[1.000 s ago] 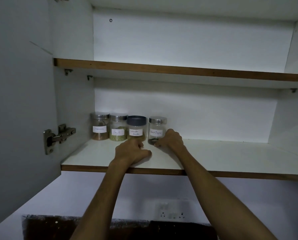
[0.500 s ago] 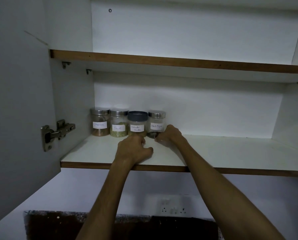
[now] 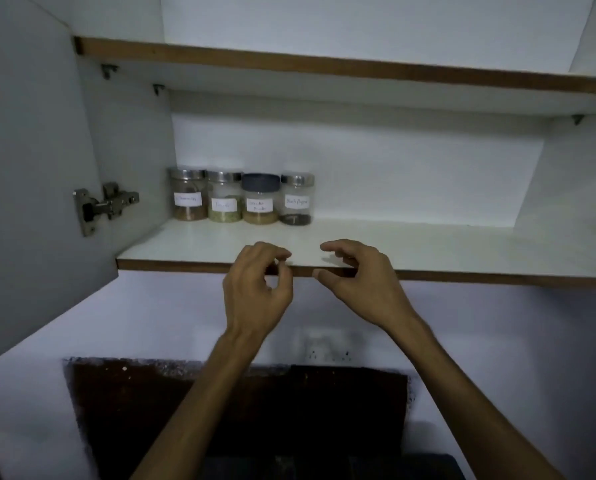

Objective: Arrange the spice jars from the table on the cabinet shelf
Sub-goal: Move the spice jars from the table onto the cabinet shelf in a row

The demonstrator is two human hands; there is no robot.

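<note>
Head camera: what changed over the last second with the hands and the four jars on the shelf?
The right hand let go of the black pepper jar and drew back to the front edge of the shelf. The left hand pulled back from the dark-lidded jar too. Both now hang loosely curled, holding nothing. The four jars stayed in their row at the back left.

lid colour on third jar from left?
Dark grey-blue lid on the third jar; the others look silver. Head view.
</note>
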